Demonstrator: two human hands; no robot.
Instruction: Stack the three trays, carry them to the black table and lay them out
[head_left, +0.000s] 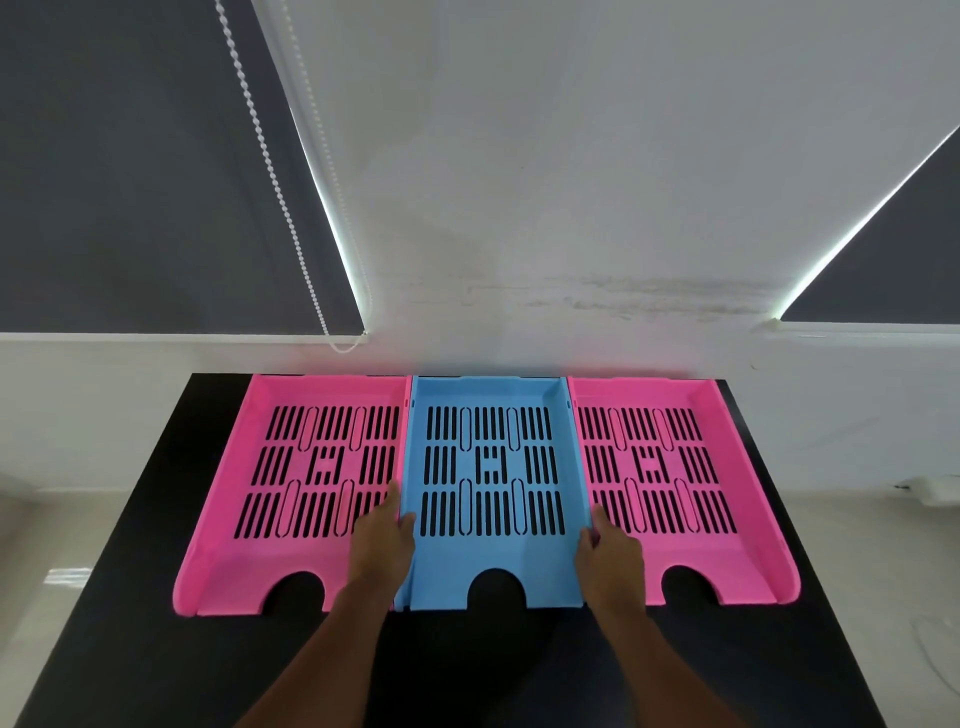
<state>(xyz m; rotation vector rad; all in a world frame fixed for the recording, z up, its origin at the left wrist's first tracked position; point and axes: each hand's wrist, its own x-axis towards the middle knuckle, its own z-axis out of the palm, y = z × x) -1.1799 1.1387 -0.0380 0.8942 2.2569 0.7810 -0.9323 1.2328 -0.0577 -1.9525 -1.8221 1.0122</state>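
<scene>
Trays: 2 pink (291, 467), 1 blue tray (491, 566) | black table (130, 649) | hands: left (382, 540), right (613, 551) grip blue tray's sides

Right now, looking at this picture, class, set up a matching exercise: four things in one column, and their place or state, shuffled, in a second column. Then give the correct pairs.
Column one:
1. blue tray
2. left pink tray
3. right pink tray
4. bead cord

Column two:
A. hangs in front of the dark blind
B. lies at the left end of the row on the black table
C. lies in the middle, left hand and right hand on its side walls
D. lies at the right end of the row

Pairs: 1-C, 2-B, 3-D, 4-A
</scene>
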